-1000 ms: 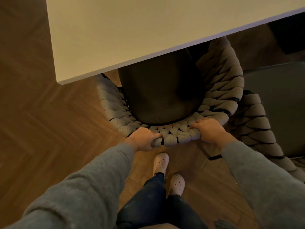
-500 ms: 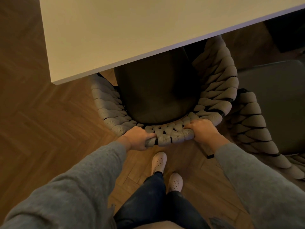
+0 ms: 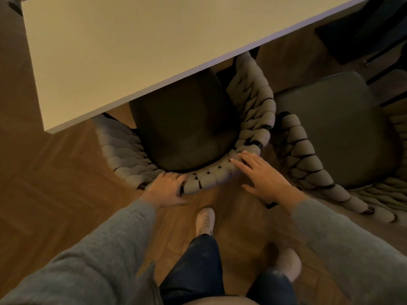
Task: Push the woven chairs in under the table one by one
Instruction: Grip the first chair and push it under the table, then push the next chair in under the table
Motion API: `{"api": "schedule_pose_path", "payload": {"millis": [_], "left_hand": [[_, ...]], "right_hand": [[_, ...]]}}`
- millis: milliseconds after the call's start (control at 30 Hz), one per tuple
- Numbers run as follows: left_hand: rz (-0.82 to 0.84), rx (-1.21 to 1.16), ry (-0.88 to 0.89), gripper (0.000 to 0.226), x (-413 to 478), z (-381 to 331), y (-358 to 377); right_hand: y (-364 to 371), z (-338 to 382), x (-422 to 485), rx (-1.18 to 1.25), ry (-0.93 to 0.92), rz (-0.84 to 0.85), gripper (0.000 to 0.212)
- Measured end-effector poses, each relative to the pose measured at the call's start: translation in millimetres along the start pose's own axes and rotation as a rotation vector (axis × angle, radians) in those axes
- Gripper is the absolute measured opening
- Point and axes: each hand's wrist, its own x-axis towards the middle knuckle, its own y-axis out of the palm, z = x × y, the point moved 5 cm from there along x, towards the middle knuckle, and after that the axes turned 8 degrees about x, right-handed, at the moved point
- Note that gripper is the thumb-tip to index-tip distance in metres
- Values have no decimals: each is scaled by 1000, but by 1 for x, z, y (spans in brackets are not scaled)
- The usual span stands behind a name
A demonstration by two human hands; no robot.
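woven chair [image 3: 211,179] mostly under table [image 3: 132,51]; left hand [image 3: 165,191] gripping its back, right hand [image 3: 262,177] splayed open, touching it; neighbour chair [image 3: 330,128] not in yet

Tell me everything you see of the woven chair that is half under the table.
The chair has a curved back and arms of thick grey-beige woven cord, and a dark seat cushion. It stands upright, its front hidden under the white table. The left hand grips the back rim; the right hand rests on it with straight fingers. A second chair, also woven, stands close on its right.
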Motion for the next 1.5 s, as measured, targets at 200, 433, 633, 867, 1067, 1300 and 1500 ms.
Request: {"api": "schedule_pose_path", "payload": {"millis": [200,433,633,867,1067,1300,1500], "left_hand": [[-299,109,44,95,28,-119,-44],[-356,177,170,89,55,-318,-68],[-266,160,218,90,81,-463,-79],[-155,351,333,95,132,-540,-108],[10,209,280,67,158,-550,-101],[38,208,228,49,159,-550,-105],[-12,149,142,49,161,-550,-104]], "right_hand": [[-18,-97,-100,25,123,-92,90],[-21,-212,-223,-67,84,-3,89],[-26,-312,-318,-136,157,151,99],[-20,-377,-372,-89,391,328,93],[-14,-427,-366,-209,342,286,67],[-17,-460,-352,-305,146,414,41],[-19,-467,-343,-254,-14,433,27]]}}
